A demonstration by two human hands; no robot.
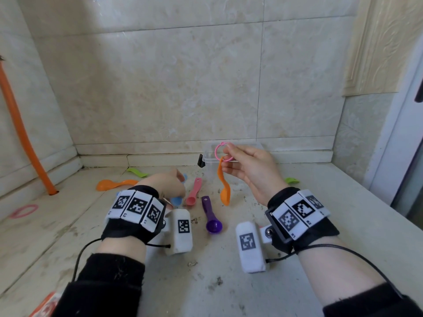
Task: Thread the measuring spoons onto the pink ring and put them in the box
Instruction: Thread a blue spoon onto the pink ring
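Observation:
My right hand (pixel 248 170) holds the pink ring (pixel 221 152) up in front of the clear plastic box (pixel 207 154). A small orange spoon (pixel 223 183) hangs from the ring by its handle. My left hand (pixel 168 183) is low over the floor, fingers closing on a blue spoon (pixel 176 200) that it partly hides. Beside it lie a pink spoon (pixel 193 192) and a purple spoon (pixel 211 216). A larger orange spoon (pixel 114 184) lies to the left. Two green spoons rest further off, one at the back left (pixel 137 172), one at the right (pixel 291 180).
A second pink ring (pixel 24 211) lies on the floor far left. An orange pipe (pixel 23 133) rises from the floor along the left wall. Tiled walls close off the back and left. An orange-and-white packet (pixel 44 305) shows at the bottom left edge.

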